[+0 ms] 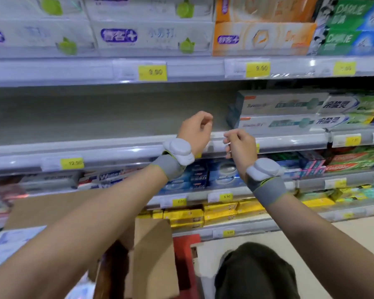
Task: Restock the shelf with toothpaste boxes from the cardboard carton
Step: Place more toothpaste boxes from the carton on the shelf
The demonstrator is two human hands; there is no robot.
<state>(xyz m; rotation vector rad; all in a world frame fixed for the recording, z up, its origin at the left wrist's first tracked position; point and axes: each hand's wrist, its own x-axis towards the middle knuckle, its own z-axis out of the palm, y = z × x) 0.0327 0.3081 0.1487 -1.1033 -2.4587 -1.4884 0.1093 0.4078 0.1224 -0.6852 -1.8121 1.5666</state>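
Cardboard is what you will be handling: the toothpaste boxes [13, 240] lie pale in the open carton [153, 255] at lower left, below your forearms. The shelf [95, 145] in front of you is bare on its left stretch, with a stack of boxes [276, 113] only at its right end.

Your left hand [195, 131] is raised at the shelf lip, fingers loosely curled, holding nothing. Your right hand [240, 144] is beside it at the price rail [289, 142], fingers curled; whether they pinch anything there is too blurred to tell.

Judging by their look, the boxes are light, stiff along their length, thin-walled and glossy, so they may slip or dent. Grip them across the long sides, several together, not by the end flaps.
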